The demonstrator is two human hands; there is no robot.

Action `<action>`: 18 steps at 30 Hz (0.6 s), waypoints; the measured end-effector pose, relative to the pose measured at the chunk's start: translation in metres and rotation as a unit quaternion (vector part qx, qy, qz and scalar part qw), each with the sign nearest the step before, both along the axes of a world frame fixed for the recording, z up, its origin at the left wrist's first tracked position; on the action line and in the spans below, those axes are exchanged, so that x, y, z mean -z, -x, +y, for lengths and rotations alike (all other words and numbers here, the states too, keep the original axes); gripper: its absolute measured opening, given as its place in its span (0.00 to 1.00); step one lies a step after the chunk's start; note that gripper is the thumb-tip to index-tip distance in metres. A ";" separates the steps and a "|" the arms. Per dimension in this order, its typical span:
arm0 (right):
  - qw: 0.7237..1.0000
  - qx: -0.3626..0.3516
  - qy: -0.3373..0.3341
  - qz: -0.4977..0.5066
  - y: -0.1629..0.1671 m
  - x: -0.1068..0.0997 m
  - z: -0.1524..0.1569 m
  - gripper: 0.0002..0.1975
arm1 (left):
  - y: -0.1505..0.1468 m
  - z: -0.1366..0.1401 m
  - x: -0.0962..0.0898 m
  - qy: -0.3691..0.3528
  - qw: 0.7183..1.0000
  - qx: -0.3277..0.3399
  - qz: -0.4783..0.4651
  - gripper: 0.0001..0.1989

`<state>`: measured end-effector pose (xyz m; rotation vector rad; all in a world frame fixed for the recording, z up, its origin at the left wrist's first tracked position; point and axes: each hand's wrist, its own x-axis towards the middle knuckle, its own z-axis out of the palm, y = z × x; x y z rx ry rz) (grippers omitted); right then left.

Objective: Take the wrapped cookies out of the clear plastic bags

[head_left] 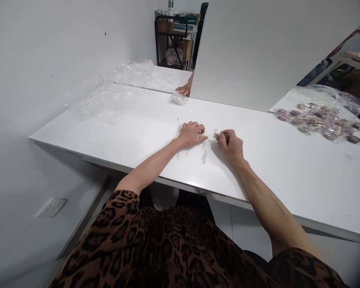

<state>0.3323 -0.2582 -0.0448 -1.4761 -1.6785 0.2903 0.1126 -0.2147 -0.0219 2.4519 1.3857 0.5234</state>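
On the white table (156,136), my left hand (193,135) rests palm down, its fingers curled around a small shiny bit that I cannot make out. My right hand (232,147) is closed just to the right of it. Between its thumb and fingers shows a small grey-brown piece (217,137), partly hidden by them. A narrow gap separates the two hands. Greyish smears (204,157) mark the tabletop below and beside my left hand.
Crumpled transparent plastic wrap (108,102) lies at the left. Several wrapped brown and purple pieces (324,122) lie at the right. Behind, another person's hand (185,89) touches a transparent plastic bundle (180,98) beside a white panel (252,52). A dark shelf rack (159,44) stands farther back.
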 end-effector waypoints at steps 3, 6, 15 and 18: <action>0.980 0.061 0.027 0.187 -0.002 -0.004 0.006 0.20 | -0.001 -0.008 -0.001 -0.023 1.000 0.009 -0.005 0.19; 0.913 0.066 0.078 0.396 -0.002 -0.009 0.011 0.24 | -0.002 -0.012 0.001 -0.040 0.999 0.025 -0.001 0.22; 0.821 -0.007 0.191 0.539 0.015 -0.021 0.004 0.16 | -0.007 -0.016 0.007 -0.049 0.994 -0.027 -0.095 0.23; 0.818 -0.010 0.211 0.535 0.036 -0.022 0.002 0.13 | -0.008 -0.019 0.001 -0.004 0.967 -0.090 -0.240 0.24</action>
